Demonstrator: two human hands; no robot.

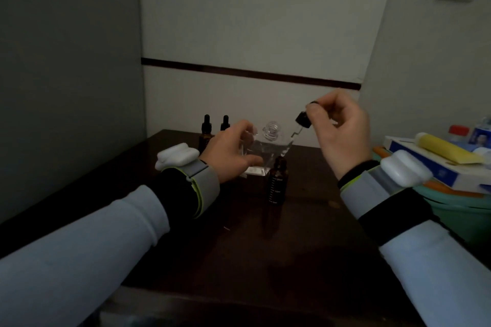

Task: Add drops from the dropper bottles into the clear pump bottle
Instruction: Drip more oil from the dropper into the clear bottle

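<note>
Dark brown wooden bench (305, 233) beneath both hands; to the outside of the right hand, well apart, a pale green plastic tub (457, 210) stacked with a box and a yellow tube.

Square clear plastic pump bottle (265, 148) standing on the bench inside the left hand (231, 151); fingers curved round its far side, thumb at its near side, steadying it; threaded neck open at the top, no pump head in view.

Right hand (342, 130) raised above and to the right of the clear bottle, thumb and fingertips pinching the rubber bulb of a black-capped glass dropper (303, 120); pipette slanting down toward the left hand, tip at the bottle's right shoulder rather than plainly over the neck.

Uncapped amber glass bottle (277, 183) with printed graduations just beside the left thumb, below the right hand; two capped amber dropper bottles (206, 130) beyond the left hand.

Likely step: dosing drops, not yet centred.

Risks, as a judgement: squeezing now could land drops on the shoulder or the bench, because of the off-centre tip; lowering the right wrist could knock over the open amber bottle and spill it; too hard a pinch on the bulb could release a stream instead of single drops.
</note>
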